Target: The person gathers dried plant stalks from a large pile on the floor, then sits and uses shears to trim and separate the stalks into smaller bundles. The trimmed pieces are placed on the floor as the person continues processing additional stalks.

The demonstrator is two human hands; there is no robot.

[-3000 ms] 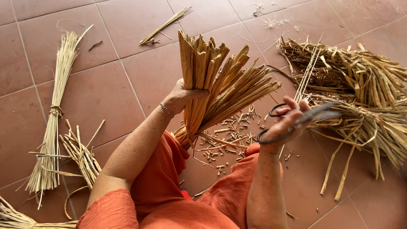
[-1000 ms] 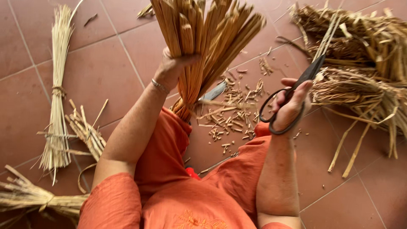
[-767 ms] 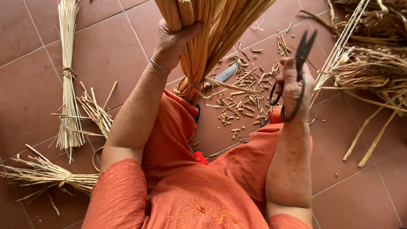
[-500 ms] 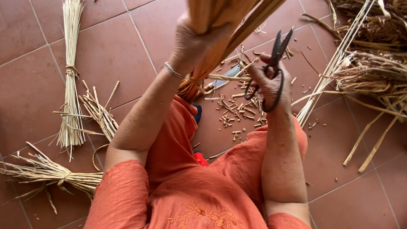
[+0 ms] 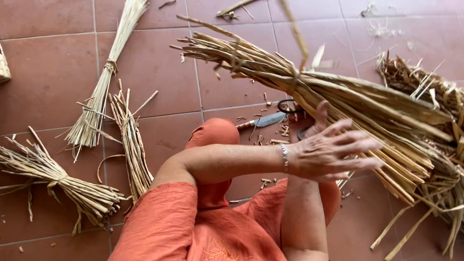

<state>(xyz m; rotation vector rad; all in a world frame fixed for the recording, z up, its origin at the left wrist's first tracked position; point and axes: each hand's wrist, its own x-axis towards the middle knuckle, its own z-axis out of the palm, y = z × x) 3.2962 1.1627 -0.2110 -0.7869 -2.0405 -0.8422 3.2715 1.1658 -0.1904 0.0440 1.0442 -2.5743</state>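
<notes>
The big bundle of split cane (image 5: 309,82) lay slantwise across my lap and the floor, its cut ends fanned toward eleven o'clock and its thick end running down to four o'clock, where it met the loose heap of straw (image 5: 435,140) at three o'clock. My left hand (image 5: 333,152) was spread open with the fingers splayed, resting against the underside of the bundle rather than clasping it. My right hand (image 5: 314,123) lay mostly behind the left and under the cane; I could not tell whether it was closed or open. Just at twelve o'clock of it, the dark loop of the scissors (image 5: 288,105) showed, and beside that a short knife (image 5: 263,121) lay flat on the tiled floor (image 5: 48,72) among small clippings (image 5: 282,133). Further out, at nine o'clock, a loose sheaf of short stalks (image 5: 131,145) lay beside my knee; beyond it stretched a long tied bundle (image 5: 104,82) at ten o'clock, and another tied bundle (image 5: 53,179) lay at eight o'clock.
</notes>
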